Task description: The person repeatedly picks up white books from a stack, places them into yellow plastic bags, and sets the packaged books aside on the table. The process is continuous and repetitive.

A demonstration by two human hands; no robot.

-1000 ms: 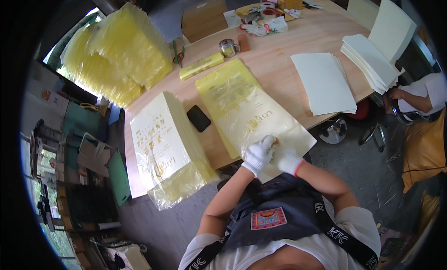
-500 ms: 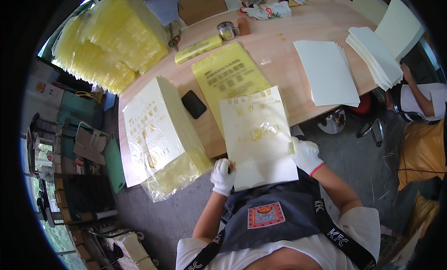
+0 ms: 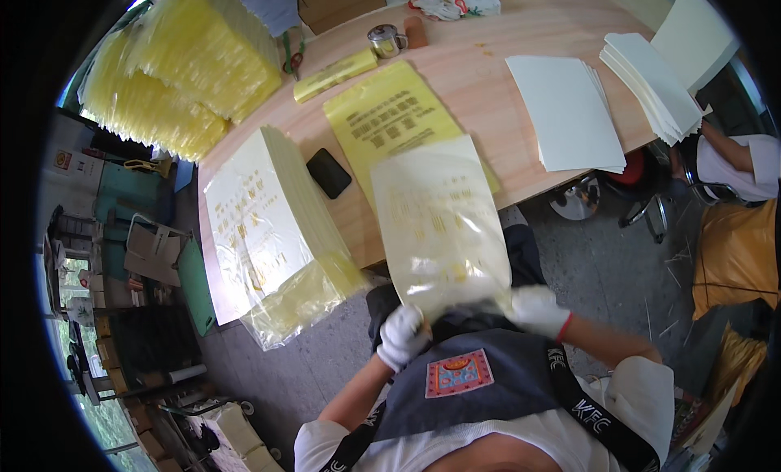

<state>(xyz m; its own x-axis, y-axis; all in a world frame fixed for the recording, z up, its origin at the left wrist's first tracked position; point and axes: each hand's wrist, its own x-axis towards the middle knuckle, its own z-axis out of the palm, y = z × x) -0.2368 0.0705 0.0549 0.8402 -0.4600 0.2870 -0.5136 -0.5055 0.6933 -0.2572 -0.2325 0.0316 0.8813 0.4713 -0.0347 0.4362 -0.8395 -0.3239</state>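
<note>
Hands (image 3: 403,339) — gloved; at bagged sheet (image 3: 439,220)

Left grip (image 3: 403,339) and right grip (image 3: 537,312) have parted. Beyond them, the white board (image 3: 431,203) now lies deeper in its sleeve (image 3: 451,293).

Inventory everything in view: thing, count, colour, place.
bagged board: 1, whitish, before the torso
printed plastic: 1 pile, yellow, table centre
bagged stack: 1, white and yellow, table left
phone: 1, black, beside bagged stack
packet: 1, yellow, beyond phone
mug: 1, silver, beside packet
scissors: 1 pair, red-green, left of packet
plastic bags: many, yellow, far left
carton: 1, brown, far edge
gloves: count unclear, white, far edge
loose boards: several stacks, white, table right
table: 1, pale wood, centre
sack: 1, orange, floor right
co-worker's sleeve: 1, white, right
panel: 1, green, left
apron: 1, blue-grey, torso
left hand, right hand: 2, white-gloved, bagged board's near end
</note>
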